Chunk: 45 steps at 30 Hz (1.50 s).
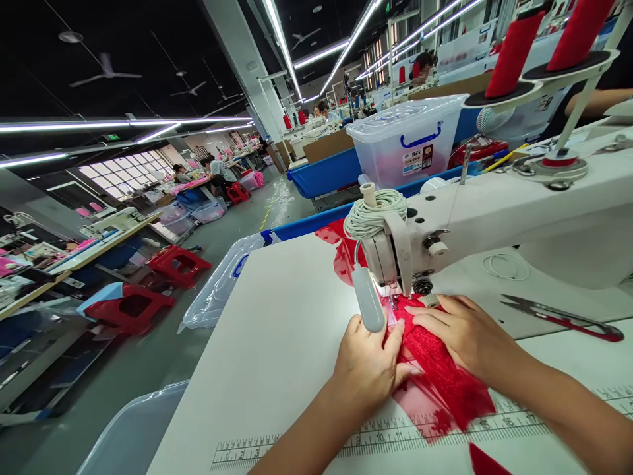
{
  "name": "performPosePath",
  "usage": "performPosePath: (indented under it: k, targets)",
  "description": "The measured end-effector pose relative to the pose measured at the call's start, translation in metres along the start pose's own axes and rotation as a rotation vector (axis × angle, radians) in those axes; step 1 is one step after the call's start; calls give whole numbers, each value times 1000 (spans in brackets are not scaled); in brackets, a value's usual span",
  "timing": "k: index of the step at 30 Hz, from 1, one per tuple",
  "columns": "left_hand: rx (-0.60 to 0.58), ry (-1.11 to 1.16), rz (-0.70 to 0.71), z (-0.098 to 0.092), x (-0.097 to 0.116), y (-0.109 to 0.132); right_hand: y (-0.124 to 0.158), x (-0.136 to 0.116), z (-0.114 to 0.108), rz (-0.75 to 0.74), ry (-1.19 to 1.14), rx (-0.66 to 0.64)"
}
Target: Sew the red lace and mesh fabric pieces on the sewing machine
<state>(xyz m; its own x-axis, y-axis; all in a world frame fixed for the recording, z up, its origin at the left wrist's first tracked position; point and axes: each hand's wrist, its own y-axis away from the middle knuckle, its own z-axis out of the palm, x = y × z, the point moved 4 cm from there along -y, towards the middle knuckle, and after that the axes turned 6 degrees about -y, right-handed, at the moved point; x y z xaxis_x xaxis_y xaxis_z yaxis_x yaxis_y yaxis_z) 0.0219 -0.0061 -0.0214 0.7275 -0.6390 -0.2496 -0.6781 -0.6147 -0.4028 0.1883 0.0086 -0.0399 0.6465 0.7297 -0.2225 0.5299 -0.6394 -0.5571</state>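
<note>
Red lace fabric [448, 382] lies on the white sewing table [277, 343] and runs under the needle of the white sewing machine [494, 218]. My left hand [368, 363] presses the fabric's left edge, thumb stretched onto the cloth and fingers curled down. My right hand [467, 333] lies flat on top of the fabric just right of the presser foot, fingers stretched toward the needle. More red cloth [341, 254] trails out behind the machine head.
Thread snips [564, 318] lie on the table to the right. Red thread cones [514, 46] stand on the machine's rack. A clear lidded box [410, 138] sits behind. Red stools [175, 264] and plastic bins [217, 290] line the aisle at left; other workers sit far off.
</note>
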Motion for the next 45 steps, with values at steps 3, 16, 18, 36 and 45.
performPosePath:
  k: [3,16,18,36,45]
  targets:
    - [-5,-11,-3,1,0,1,0,0,1,0,-9,-11]
    - [23,-21,60,4,-1,3,3,3,2,-24,-30,-25]
    - [53,10,101,-5,4,1,3,-1,-3,-34,-42,-16]
    - [-126,128,270,-13,9,12,19,-6,-28,41,-229,-388]
    - [-189,687,-222,6,-2,-14,3,-13,-30,154,-276,-475]
